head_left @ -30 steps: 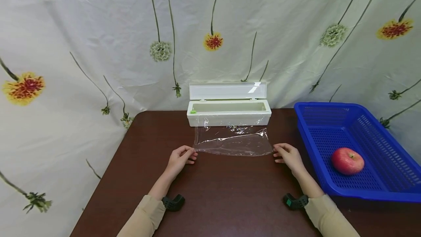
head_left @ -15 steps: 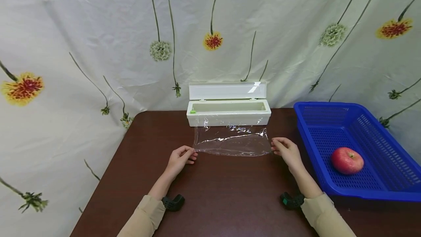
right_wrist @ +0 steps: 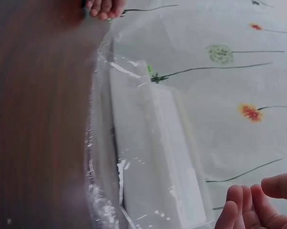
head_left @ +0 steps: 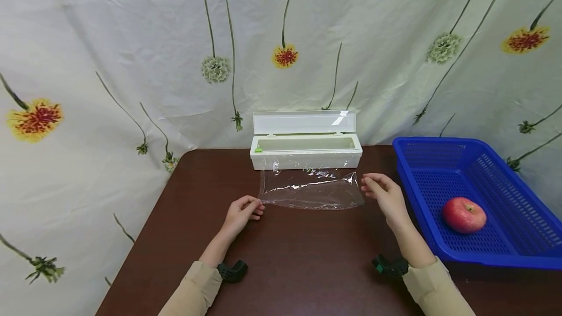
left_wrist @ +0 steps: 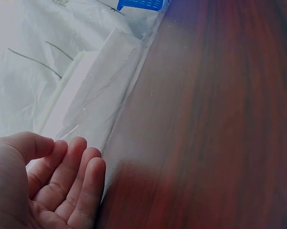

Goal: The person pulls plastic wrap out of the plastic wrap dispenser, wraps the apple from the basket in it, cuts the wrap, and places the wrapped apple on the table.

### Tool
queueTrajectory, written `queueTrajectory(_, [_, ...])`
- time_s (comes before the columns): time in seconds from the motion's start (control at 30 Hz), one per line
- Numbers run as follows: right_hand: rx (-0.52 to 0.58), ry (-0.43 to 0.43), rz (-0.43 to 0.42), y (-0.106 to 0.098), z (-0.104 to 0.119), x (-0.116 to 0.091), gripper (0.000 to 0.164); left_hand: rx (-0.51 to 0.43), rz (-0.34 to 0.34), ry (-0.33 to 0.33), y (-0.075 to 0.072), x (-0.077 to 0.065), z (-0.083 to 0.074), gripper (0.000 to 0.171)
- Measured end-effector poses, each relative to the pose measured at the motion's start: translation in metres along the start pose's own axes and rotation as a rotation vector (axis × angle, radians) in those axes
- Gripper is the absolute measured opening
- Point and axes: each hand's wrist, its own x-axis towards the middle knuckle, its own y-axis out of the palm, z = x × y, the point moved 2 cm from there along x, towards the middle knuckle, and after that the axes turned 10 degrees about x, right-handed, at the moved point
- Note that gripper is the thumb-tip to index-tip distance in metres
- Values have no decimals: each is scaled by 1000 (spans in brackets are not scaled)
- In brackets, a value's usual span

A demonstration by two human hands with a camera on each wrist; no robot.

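Note:
A sheet of clear plastic wrap (head_left: 311,194) stretches toward me over the dark table from the front of a white wrap dispenser box (head_left: 306,161), whose lid stands raised. My left hand (head_left: 241,212) pinches the near left corner of the wrap between thumb and index finger; the left wrist view shows these fingertips together at the film's edge. My right hand (head_left: 386,196) is beside the wrap's right edge, fingers loosely bent. In the right wrist view nothing shows between the thumb and fingers of the right hand (right_wrist: 250,207), and the wrap lies to their left.
A blue plastic basket (head_left: 414,204) stands on the right, close to my right forearm, with a red apple (head_left: 464,215) inside. A small green slider (head_left: 258,149) sits at the box's left end. Floral cloth (head_left: 175,62) hangs behind the table (head_left: 303,257).
My right hand has moved up along the wrap's right side, away from its near right corner, which it touched earlier. My left hand has stayed at the left corner.

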Motion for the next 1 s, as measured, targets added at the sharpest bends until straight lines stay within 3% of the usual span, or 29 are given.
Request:
queueTrajectory(0.2, [47,-102,60,-15,-3,9,28,-14,-19,-5,1,9,21,19])
queueTrajectory(0.4, [4,-143,33,0,70,-22,35,8,-35,18,2,10,25,19])
queueTrajectory(0.53, [-9,-147,16,-1,96,-33,32,10,-37,23,2,10,25,18])
queueTrajectory(0.83, [118,-251,50,-26,110,-36,20,4,-27,6,1,11,26,18])
queueTrajectory(1.0, [93,-263,34,-45,112,-35,23,14,-26,14,1,11,26,19])
